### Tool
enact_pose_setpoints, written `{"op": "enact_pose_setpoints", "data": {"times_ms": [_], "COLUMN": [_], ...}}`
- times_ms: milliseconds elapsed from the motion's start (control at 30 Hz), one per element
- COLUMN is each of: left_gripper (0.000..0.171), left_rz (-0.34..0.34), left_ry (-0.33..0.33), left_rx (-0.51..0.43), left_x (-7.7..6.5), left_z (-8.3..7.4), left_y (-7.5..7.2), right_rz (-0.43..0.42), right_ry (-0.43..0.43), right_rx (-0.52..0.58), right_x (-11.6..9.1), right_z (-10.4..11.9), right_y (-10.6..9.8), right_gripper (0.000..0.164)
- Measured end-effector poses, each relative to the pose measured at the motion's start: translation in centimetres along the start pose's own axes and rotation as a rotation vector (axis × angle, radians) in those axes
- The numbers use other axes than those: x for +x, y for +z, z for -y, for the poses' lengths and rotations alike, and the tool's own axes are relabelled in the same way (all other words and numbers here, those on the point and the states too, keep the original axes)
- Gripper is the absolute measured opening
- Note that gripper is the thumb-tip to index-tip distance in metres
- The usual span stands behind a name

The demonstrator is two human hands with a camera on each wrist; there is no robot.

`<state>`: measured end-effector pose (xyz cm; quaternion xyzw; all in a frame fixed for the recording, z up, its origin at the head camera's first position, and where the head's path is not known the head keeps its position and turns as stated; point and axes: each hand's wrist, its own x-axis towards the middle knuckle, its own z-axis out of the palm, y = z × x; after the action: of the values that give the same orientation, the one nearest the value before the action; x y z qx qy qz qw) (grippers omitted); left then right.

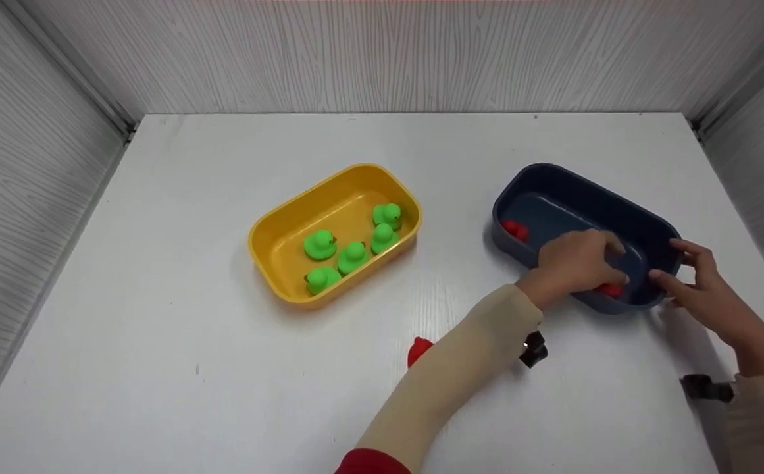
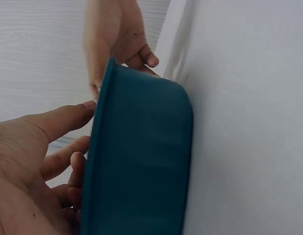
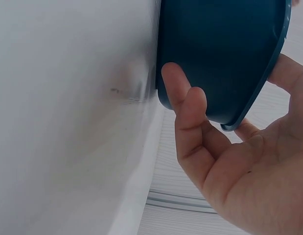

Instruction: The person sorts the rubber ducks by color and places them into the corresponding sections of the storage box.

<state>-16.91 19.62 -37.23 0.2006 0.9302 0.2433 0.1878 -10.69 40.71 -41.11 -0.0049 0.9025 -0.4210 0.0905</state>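
A dark blue bin [image 1: 553,172] stands on the right of the table. My left hand [image 1: 572,262] reaches over its near wall, thumb and fingers apart, above a small red toy [image 1: 611,290] that it partly hides. In the left wrist view the fingertips of the left hand [image 2: 48,156] dip behind the bin wall [image 2: 141,152]. Another red toy [image 1: 515,230] lies at the bin's left end. My right hand [image 1: 711,296] grips the right end, thumb inside the rim; in the right wrist view its fingers [image 3: 190,122] lie along the outer wall.
A yellow bin [image 1: 303,197] holding several green rubber ducks [image 1: 320,245] stands left of the blue one. A red toy [image 1: 419,350] lies on the white table [image 1: 191,368], partly behind the left sleeve [image 1: 447,368]. Pale wood-grain panels [image 1: 382,56] rise at the back and sides.
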Motion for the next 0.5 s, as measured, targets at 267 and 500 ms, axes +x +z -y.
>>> {"op": "enact_pose_setpoints", "data": {"times_ms": [267, 500], "left_gripper": [0.038, 0.041], "left_rz": [0.003, 0.029], "left_ry": [0.034, 0.184], "left_rx": [-0.108, -0.169], "left_x": [-1.3, -3.4], "left_z": [0.2, 0.1], "left_y": [-3.1, -5.2], "right_rz": [0.003, 0.003], "right_ry": [0.027, 0.035], "right_rx": [-0.032, -0.04], "right_x": [0.3, 0.5], "right_z": [0.0, -0.1], "right_y": [-0.3, -0.4], "right_gripper": [0.07, 0.07]}}
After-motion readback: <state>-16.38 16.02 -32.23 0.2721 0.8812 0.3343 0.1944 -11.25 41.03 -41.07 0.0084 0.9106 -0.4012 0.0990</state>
